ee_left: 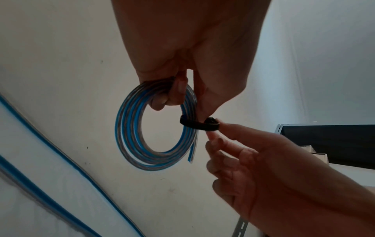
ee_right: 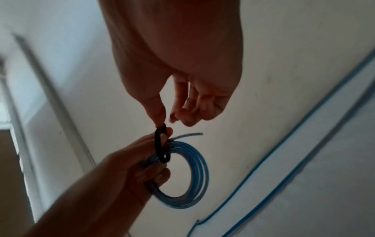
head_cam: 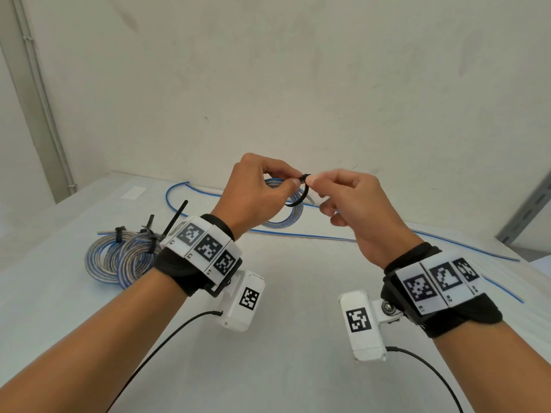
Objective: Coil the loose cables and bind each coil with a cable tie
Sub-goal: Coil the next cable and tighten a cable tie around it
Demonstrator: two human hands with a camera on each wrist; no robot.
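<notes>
Above the counter (head_cam: 268,293), a springy coil (ee_left: 129,136) is gripped by the left hand (head_cam: 253,192); its stiff tie (ee_left: 199,125) is pinched at the head by the right hand (head_cam: 357,204).

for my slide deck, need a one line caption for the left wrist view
Left hand holds a blue-and-clear cable coil while right hand pinches the black cable tie looped around it.

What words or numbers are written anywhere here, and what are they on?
"L1": left wristband, tiny.
"L2": same band.
"R1": right wristband, tiny.
"R2": same band.
One more tiny label on each band: too blurred to read.
The square black-and-white patterns are codes, not words.
Cable coil and cable tie: no writing.
</notes>
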